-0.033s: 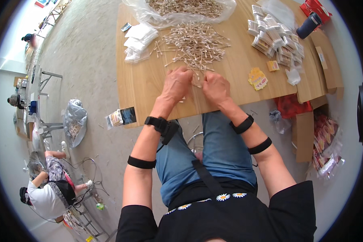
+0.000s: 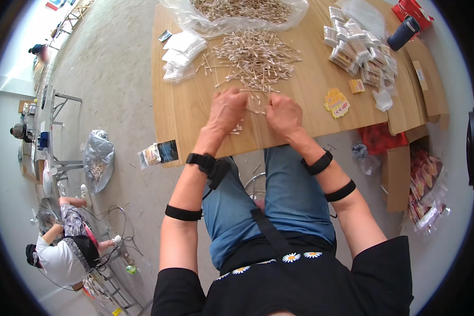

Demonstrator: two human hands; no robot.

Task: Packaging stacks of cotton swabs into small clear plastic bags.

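Observation:
A loose heap of cotton swabs (image 2: 255, 58) with wooden sticks lies on the wooden table (image 2: 316, 100) just beyond my hands. My left hand (image 2: 227, 111) is closed at the near edge of the heap. White swab tips (image 2: 237, 129) show below its palm, so it seems to hold a few swabs; the rest is hidden by the fingers. Beside it, my right hand (image 2: 284, 117) is curled with its fingertips pinched. One swab (image 2: 255, 111) spans the gap between both hands, its ends close to the fingers of each.
A clear plastic bag (image 2: 237, 23) full of swabs sits behind the heap. White plastic sleeves (image 2: 181, 55) lie left. Packed swab bundles (image 2: 361, 47), a dark bottle (image 2: 404, 32) and a yellow card (image 2: 336, 103) are at the right. Another person (image 2: 63, 258) works at far left.
My left hand has shifted slightly left, away from my right hand. More swab tips show below its palm, and the swab between the hands is plainer to see.

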